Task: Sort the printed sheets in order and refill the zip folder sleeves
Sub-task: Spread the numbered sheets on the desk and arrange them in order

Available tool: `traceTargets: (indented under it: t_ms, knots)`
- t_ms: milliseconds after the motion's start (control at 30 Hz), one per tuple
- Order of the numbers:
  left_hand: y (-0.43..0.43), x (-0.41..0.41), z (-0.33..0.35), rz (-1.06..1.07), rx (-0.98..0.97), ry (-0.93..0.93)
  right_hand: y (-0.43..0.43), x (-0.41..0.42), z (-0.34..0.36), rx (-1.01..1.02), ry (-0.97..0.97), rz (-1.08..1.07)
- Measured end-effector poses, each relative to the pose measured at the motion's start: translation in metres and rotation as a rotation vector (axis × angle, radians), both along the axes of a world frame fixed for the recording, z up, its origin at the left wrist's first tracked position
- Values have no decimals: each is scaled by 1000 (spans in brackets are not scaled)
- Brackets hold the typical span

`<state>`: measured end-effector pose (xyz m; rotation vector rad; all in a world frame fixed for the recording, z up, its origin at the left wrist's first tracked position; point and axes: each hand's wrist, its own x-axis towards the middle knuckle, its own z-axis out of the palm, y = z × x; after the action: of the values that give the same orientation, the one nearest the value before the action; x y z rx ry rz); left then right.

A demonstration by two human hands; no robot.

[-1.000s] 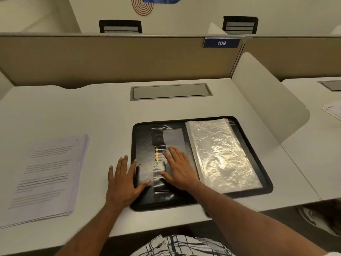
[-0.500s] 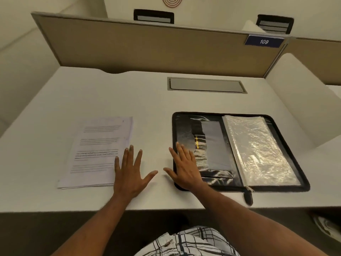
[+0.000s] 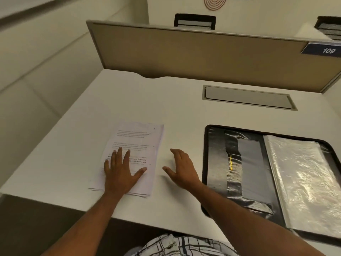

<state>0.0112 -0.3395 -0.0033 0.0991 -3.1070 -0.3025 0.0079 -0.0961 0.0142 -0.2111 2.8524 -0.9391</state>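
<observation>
A stack of printed sheets (image 3: 135, 143) lies on the white desk (image 3: 166, 100), left of centre. My left hand (image 3: 120, 170) rests flat on the lower half of the stack, fingers spread. My right hand (image 3: 181, 169) hovers over or touches the bare desk between the stack and the folder, fingers straight, holding nothing. The black zip folder (image 3: 217, 163) lies open at the right, with its clear plastic sleeves (image 3: 302, 178) piled on its right half.
A beige partition (image 3: 193, 52) closes off the back of the desk. A grey cable hatch (image 3: 247, 97) is set into the desk behind the folder. The desk's front edge runs just below my wrists.
Both hands moved left off the folder: the left hand came onto the paper stack, the right onto the bare desk. The view swung left as well.
</observation>
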Motion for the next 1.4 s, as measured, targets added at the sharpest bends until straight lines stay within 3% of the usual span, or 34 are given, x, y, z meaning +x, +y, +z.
traceTargets:
  t_ms: [167,300,500,733,1000,1167,1300,1400]
  knots:
    - [-37,-24,8,239,104,-75,-29,-7,1,-270,-193,-103]
    - [-51,-42,14,410,245,-97,-54,-17,12,-575,-387,-360]
    - [-55,-50,14,377,256,-150,-91,-28,22,-736,-527,-565]
    - [-71,-58,18,334,281,-250,-109,-44,18,-719,-577,-762]
    - [-74,-63,16,256,279,-272,-118,-58,9,-569,-598,-716]
    - [-76,-63,13,247,301,-258,-120,-48,5,-429,-431,-607]
    - [-80,-64,6,229,368,-155,-111,-37,3,-536,-356,-521]
    - [-81,-70,5,214,604,58,-93,-28,5,-583,-260,-473]
